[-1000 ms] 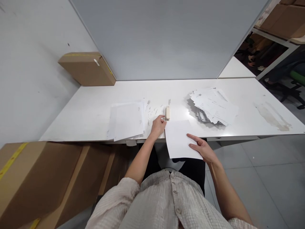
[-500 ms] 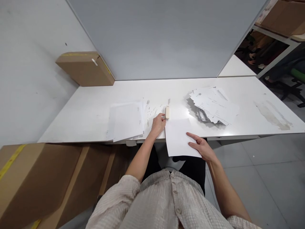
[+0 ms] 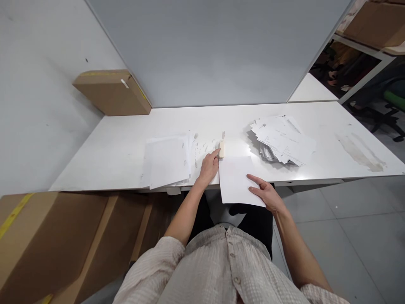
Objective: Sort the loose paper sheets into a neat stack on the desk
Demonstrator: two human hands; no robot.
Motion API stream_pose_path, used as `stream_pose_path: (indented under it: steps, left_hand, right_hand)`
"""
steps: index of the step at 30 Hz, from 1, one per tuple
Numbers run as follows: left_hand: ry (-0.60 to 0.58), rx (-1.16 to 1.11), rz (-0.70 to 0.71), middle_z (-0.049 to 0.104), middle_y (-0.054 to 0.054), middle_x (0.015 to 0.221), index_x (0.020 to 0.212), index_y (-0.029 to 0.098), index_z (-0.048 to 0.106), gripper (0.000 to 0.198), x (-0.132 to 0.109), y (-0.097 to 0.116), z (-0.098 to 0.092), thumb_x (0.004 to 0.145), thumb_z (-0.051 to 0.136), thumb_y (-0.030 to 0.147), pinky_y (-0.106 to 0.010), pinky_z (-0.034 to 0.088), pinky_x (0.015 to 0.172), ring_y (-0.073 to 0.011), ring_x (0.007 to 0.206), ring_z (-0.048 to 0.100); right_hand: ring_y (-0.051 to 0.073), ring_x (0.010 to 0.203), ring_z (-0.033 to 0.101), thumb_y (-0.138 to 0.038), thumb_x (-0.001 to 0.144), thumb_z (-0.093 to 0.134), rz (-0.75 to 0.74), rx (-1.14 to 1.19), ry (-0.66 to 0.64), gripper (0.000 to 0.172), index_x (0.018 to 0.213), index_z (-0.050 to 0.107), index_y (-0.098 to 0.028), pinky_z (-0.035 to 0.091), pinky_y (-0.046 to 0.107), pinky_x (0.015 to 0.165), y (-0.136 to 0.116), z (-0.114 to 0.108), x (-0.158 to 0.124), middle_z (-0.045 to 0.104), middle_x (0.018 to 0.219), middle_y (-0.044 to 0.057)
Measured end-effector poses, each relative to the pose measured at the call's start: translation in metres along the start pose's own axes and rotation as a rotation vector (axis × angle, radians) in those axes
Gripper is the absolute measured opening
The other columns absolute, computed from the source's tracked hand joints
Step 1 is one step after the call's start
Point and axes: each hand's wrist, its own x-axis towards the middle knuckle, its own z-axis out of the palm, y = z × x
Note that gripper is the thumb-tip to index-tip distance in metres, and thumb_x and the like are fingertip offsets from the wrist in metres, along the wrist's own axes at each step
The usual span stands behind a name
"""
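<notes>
My left hand (image 3: 209,168) rests on the white table (image 3: 126,147), its fingertips touching the near end of a small cream stapler (image 3: 222,149); whether the fingers grip it is unclear. My right hand (image 3: 265,194) holds the lower right edge of a blank white sheet (image 3: 236,179) that hangs partly over the table's front edge, thumb on top. A neat stack of white sheets (image 3: 167,160) lies left of my left hand. A fanned pile of printed papers (image 3: 283,139) lies to the right of the stapler.
Small paper scraps (image 3: 202,147) lie scattered between the left stack and the stapler. A brown cardboard box (image 3: 110,90) stands at the table's back left against a grey partition (image 3: 218,50). Large cardboard boxes (image 3: 50,236) sit on the floor to my left.
Both hands stay almost where they were. The left fingers have slid slightly forward along the stapler's near end. The sheet and right hand shifted a little toward the table.
</notes>
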Motion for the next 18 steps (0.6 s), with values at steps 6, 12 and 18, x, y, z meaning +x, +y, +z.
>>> stream_pose_path:
  steps: [6,12,18]
  left_hand:
    - [-0.015,0.123,0.069,0.047,-0.005,0.090,0.128,0.022,0.051,0.052,-0.0048,-0.0033,-0.0003,0.083,0.032,0.004,-0.028,0.045,0.082,-0.0143,0.080,0.052]
    - [-0.041,0.302,0.076,0.047,-0.007,0.098,0.129,0.021,0.051,0.055,-0.0043,-0.0032,0.0016,0.082,0.030,0.000,-0.029,0.044,0.079,-0.0155,0.081,0.052]
    - [-0.046,0.423,0.089,0.048,-0.007,0.099,0.130,0.024,0.049,0.058,-0.0053,-0.0032,0.0037,0.081,0.030,0.000,-0.026,0.045,0.072,-0.0142,0.074,0.052]
  right_hand:
    - [0.019,0.084,0.065,-0.032,0.063,0.075,-0.022,-0.010,0.022,0.059,0.120,0.060,-0.026,0.054,0.030,0.073,0.0013,0.0020,0.0022,0.065,0.116,0.002]
    - [0.018,0.083,0.065,-0.031,0.064,0.075,0.001,-0.002,0.022,0.059,0.121,0.059,-0.027,0.053,0.029,0.071,0.0028,0.0003,0.0017,0.065,0.115,0.002]
    - [0.019,0.085,0.065,-0.031,0.064,0.075,-0.012,-0.017,0.021,0.059,0.121,0.060,-0.026,0.054,0.030,0.073,0.0015,0.0033,0.0025,0.064,0.117,0.002]
